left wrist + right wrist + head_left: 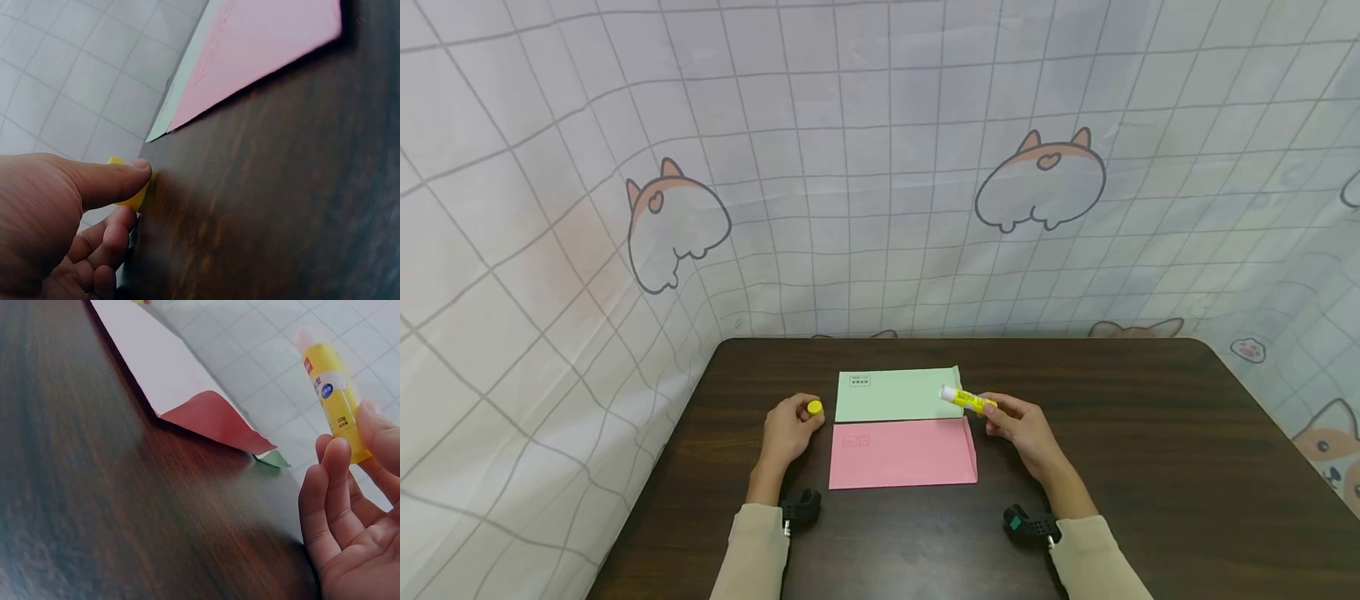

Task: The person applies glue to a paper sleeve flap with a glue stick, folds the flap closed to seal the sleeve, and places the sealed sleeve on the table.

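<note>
My right hand [1027, 433] holds an uncapped yellow glue stick [967, 400] by its lower end, above the right edge of the envelopes. In the right wrist view the glue stick [330, 387] tilts with its whitish end up. To the left of the envelopes, my left hand [786, 431] pinches a yellow cap [815, 407] between thumb and fingers; the thumb partly hides the cap [132, 201] in the left wrist view. A green envelope [895, 396] lies behind a pink envelope [901, 457]. The pink envelope's right-hand flap [219, 419] is raised.
The dark wooden table [1112, 433] carries both envelopes. Behind it hangs a white gridded cloth [865, 183] with cartoon animal drawings. Black wrist cameras sit on both wrists, the left camera [802, 508] and the right camera [1028, 525].
</note>
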`<state>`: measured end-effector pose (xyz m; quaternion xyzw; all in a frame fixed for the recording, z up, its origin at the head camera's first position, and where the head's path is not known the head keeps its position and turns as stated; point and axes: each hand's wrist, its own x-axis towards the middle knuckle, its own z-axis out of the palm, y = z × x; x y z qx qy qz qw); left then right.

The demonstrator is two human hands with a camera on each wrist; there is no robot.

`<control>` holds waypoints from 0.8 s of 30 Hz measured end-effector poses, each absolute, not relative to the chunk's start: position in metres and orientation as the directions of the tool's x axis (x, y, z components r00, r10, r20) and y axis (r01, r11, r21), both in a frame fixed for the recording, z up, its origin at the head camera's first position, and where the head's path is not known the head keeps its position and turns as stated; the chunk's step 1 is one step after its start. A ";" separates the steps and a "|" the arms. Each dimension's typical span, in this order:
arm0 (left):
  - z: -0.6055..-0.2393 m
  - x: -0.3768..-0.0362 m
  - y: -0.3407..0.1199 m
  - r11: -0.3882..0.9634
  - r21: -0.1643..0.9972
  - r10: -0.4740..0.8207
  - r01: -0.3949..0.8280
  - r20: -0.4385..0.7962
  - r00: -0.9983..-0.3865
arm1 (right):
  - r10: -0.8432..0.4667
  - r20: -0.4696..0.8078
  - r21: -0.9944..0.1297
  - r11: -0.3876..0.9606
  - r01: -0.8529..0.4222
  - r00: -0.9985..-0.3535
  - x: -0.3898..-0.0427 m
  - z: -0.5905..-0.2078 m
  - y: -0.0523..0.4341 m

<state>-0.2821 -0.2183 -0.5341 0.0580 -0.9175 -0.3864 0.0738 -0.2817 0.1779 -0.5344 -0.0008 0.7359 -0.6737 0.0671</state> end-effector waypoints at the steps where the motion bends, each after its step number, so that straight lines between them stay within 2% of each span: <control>1: -0.534 -0.282 -0.218 0.697 0.715 -0.162 -0.048 0.092 -0.983 | -0.089 -0.099 -0.992 0.090 0.091 -0.991 -0.282 -0.534 0.178; 15: -0.522 -0.279 -0.221 0.690 0.720 -0.142 -0.071 0.038 -0.989 | -0.097 -0.084 -0.995 0.068 0.078 -0.992 -0.283 -0.534 0.178; 24: -0.510 -0.277 -0.219 0.688 0.726 -0.150 -0.019 0.116 -0.982 | -0.084 -0.086 -0.995 0.066 0.081 -0.993 -0.282 -0.529 0.177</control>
